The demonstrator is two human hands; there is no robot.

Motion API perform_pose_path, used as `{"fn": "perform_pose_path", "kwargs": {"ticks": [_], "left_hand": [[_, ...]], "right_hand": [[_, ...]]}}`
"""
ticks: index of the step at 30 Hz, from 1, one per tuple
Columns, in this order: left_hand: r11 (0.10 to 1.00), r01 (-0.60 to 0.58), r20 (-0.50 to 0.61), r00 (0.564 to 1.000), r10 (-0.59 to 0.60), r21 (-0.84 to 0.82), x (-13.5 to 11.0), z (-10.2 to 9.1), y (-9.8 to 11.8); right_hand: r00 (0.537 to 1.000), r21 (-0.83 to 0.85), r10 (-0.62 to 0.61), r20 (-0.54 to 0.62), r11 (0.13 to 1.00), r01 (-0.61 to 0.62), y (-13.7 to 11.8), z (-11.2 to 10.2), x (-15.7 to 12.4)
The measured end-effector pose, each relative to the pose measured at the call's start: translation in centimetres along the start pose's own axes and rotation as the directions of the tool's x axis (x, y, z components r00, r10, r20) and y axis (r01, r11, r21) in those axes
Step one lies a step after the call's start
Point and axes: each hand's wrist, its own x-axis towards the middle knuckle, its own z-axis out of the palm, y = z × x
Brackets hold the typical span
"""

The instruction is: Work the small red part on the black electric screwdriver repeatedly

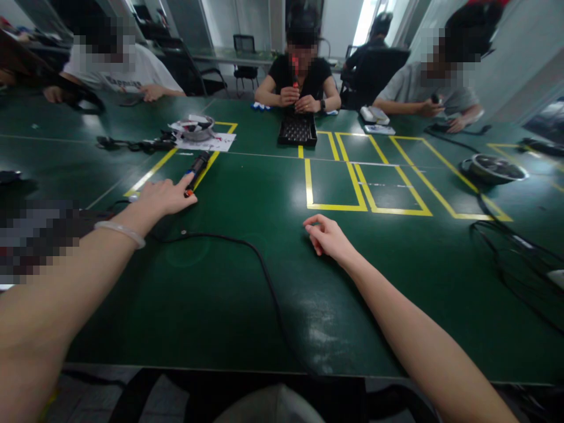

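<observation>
Setting: a dark green bench (247, 305) marked with yellow tape lines (337, 206); other people sit along its far side, each busy with their own hands.
Left hand: the left hand (165, 197) lies stretched forward and flat, fingers spread open and gripping nothing; the index fingertip touches the near end of the black hand tool (198, 167). A pale bracelet (120, 231) circles the wrist.
Tool: a slim, dark cylinder lying on the bench across a yellow line, pointing away from the wearer, with small red and blue marks at its near end.
Right hand: the right hand (328, 238) rests on the bench well apart from the tool, fingers loosely curled, holding nothing.
Cable: a black cable (259, 264) curves across the bench between the two hands; whether it joins the tool cannot be told.
Step in hand: judged a reach, with contact made but no grasp formed.
Next move calls for: to lift the tool, the fingers would need to slide further along and close round its body.
Surroundings: a metal bowl (197, 127) on a sheet of paper (214, 143) beyond the tool; a black tray (298, 130) before the person opposite.
Writing: print on the paper and on a shirt at far left is too small to read; no brand is legible.
</observation>
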Motion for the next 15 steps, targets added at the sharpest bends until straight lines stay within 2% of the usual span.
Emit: {"fn": "perform_pose_path", "kwargs": {"ticks": [5,9,15], "left_hand": [[1.0,-0.01,0.027,1.0,0.01,-0.01,0.3,0.4,-0.2],[1.0,-0.009,0.001,1.0,0.01,-0.02,0.0,0.6,-0.1],[0.999,-0.033,-0.011,0.999,0.032,-0.041,-1.7,0.3,1.5]], "right_hand": [[1.0,-0.023,-0.006,0.017,1.0,0.006,0.1,0.0,0.1],[1.0,-0.04,-0.006,0.015,0.999,0.007,0.0,0.1,0.0],[1.0,-0.055,0.003,0.008,0.998,-0.002,0.0,0.2,0.1]]}}
